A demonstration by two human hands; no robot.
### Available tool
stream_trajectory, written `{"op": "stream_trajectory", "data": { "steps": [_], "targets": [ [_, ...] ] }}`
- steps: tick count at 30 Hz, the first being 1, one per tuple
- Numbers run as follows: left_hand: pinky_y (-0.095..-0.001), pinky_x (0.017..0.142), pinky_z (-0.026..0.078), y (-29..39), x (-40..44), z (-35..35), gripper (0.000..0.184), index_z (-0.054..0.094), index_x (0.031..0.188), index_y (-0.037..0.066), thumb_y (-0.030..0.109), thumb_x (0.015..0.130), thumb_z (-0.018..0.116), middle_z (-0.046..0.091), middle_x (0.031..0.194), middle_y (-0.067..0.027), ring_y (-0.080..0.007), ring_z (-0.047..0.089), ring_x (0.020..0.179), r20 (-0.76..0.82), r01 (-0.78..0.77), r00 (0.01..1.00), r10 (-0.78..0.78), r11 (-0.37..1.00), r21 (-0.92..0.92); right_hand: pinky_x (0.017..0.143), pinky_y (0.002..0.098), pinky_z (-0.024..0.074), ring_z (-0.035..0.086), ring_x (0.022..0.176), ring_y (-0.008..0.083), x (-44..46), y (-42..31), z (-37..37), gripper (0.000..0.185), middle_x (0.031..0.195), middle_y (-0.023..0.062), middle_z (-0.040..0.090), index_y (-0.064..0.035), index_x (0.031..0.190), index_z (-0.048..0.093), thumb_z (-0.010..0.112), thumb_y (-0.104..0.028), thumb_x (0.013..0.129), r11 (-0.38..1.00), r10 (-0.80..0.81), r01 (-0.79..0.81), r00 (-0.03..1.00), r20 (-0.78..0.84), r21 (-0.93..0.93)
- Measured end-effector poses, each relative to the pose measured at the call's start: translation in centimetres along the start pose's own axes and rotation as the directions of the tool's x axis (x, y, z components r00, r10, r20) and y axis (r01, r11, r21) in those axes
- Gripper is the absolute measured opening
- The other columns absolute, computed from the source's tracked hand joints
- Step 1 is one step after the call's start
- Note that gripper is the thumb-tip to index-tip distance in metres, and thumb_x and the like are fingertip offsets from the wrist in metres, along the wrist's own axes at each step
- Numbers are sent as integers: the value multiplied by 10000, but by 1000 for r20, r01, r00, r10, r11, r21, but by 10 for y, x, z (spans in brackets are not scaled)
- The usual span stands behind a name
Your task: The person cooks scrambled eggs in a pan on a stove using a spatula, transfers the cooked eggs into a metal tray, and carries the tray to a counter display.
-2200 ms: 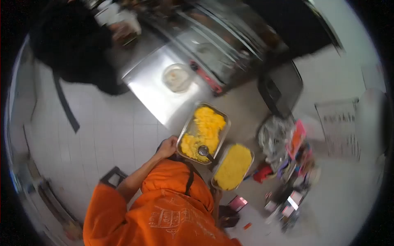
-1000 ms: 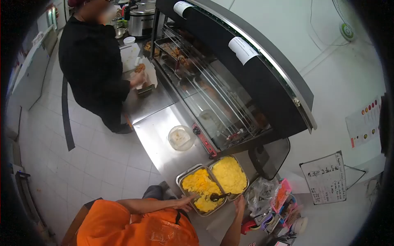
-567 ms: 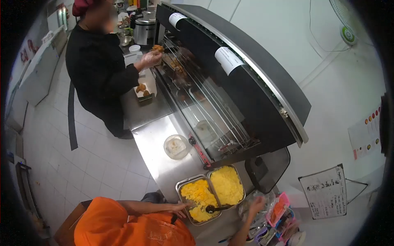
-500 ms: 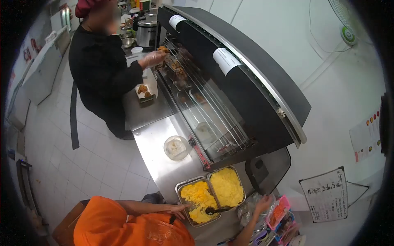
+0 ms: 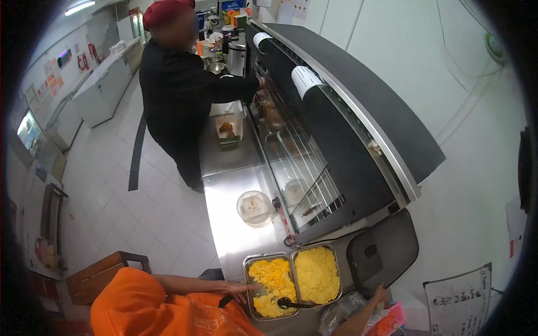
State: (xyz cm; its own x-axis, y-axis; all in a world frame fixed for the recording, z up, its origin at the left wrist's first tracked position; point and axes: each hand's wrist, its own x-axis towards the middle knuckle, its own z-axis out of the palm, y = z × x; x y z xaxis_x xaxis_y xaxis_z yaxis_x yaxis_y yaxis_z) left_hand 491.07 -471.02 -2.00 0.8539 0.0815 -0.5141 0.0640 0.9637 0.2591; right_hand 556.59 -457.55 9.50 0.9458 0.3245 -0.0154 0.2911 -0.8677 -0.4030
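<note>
My left hand is open, its fingers stretched out at the near left rim of a metal pan. Chunky yellow food, like scrambled egg, partly fills this pan, and a black spoon lies in it with its handle pointing right. Beside it, a second metal pan is heaped with paler yellow food. My right hand is near the lower edge of a dark-framed panel. Its fingers look extended, with nothing visible in them. Below it are a clear plastic bag and a pink basket.
A glass display warmer stands along the counter. On the steel top sits a clear round container. Farther back is a box with fried pieces, where a co-worker reaches into the warmer. A wooden bench stands at left.
The view has tilted upward and shifted. My right hand has moved from the plastic bag towards the dark panel. The co-worker's arm now reaches deeper into the warmer. My left hand stays by the pan.
</note>
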Motion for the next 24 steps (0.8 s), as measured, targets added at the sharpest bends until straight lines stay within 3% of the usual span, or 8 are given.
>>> {"op": "stream_trajectory", "data": {
  "steps": [4, 7, 10, 13, 15, 16, 18, 24],
  "targets": [
    [-498, 1118, 372, -7, 7, 0, 1143, 9, 1569, 104, 866, 799, 373, 20, 1588, -280, -445, 307, 1403, 7, 24, 1000, -24, 1000, -10, 871, 500, 495, 631, 938, 481, 9, -14, 15, 526, 1042, 298, 667, 89, 1126, 644, 647, -394, 919, 996, -6, 7, 1000, -12, 83],
    [-496, 1117, 374, -10, 12, -1, 1145, 13, 1569, 104, 868, 797, 375, 22, 1588, -279, -444, 309, 1402, 13, 16, 1000, -16, 1000, -5, 877, 512, 489, 638, 991, 412, -28, -11, 20, 468, 1083, 230, 684, 35, 1156, 666, 578, -385, 970, 907, -228, 346, 882, -411, 239],
    [-494, 1116, 376, -8, 19, -4, 1147, 18, 1569, 103, 869, 795, 378, 24, 1589, -278, -444, 310, 1401, 10, 9, 1000, -9, 1000, 14, 906, 512, 481, 621, 1063, 382, -106, -50, -28, 528, 1191, 232, 645, 51, 1229, 613, 536, -412, 986, 894, -84, 269, 886, -456, 358],
    [-492, 1115, 378, -5, 33, -2, 1149, 22, 1570, 103, 871, 793, 380, 26, 1589, -277, -443, 312, 1400, -8, 2, 1000, -1, 999, 47, 942, 521, 470, 585, 1141, 377, -44, 7, 41, 587, 1277, 255, 586, 70, 1299, 542, 532, -421, 978, 911, -327, 407, 806, -494, 62],
    [-466, 1102, 396, 4, 32, 19, 1130, 56, 1574, 130, 873, 789, 386, 66, 1600, -239, -432, 332, 1392, -39, -2, 999, 5, 996, 85, 976, 538, 451, 539, 1205, 392, -108, -33, -18, 556, 1322, 275, 539, 88, 1327, 491, 569, -323, 960, 1000, -15, 15, 999, 31, 17],
    [-454, 1095, 405, 11, 33, 30, 1120, 74, 1576, 143, 874, 788, 389, 86, 1605, -221, -427, 341, 1388, -51, -6, 999, 12, 994, 105, 927, 507, 480, 580, 1121, 391, -94, -19, 10, 491, 1240, 271, 582, 88, 1284, 524, 571, -267, 948, 987, -109, 129, 977, -184, 97],
    [-445, 1088, 414, 15, 48, 41, 1098, 79, 1578, 182, 878, 785, 385, 122, 1611, -177, -415, 358, 1380, -90, -45, 994, 57, 991, 126, 828, 443, 537, 660, 954, 390, -59, 17, 73, 367, 1076, 265, 668, 88, 1196, 589, 577, -156, 923, 912, -279, 400, 764, -581, 89],
    [-446, 1083, 414, 44, 72, 65, 1070, 102, 1578, 209, 880, 788, 367, 184, 1609, -128, -391, 377, 1372, -113, -120, 984, 141, 978, 172, 746, 396, 513, 640, 880, 332, -67, -14, 27, 353, 1033, 231, 666, 64, 1198, 585, 588, -174, 937, 941, -212, 275, 934, -289, 197]
  ]
}}
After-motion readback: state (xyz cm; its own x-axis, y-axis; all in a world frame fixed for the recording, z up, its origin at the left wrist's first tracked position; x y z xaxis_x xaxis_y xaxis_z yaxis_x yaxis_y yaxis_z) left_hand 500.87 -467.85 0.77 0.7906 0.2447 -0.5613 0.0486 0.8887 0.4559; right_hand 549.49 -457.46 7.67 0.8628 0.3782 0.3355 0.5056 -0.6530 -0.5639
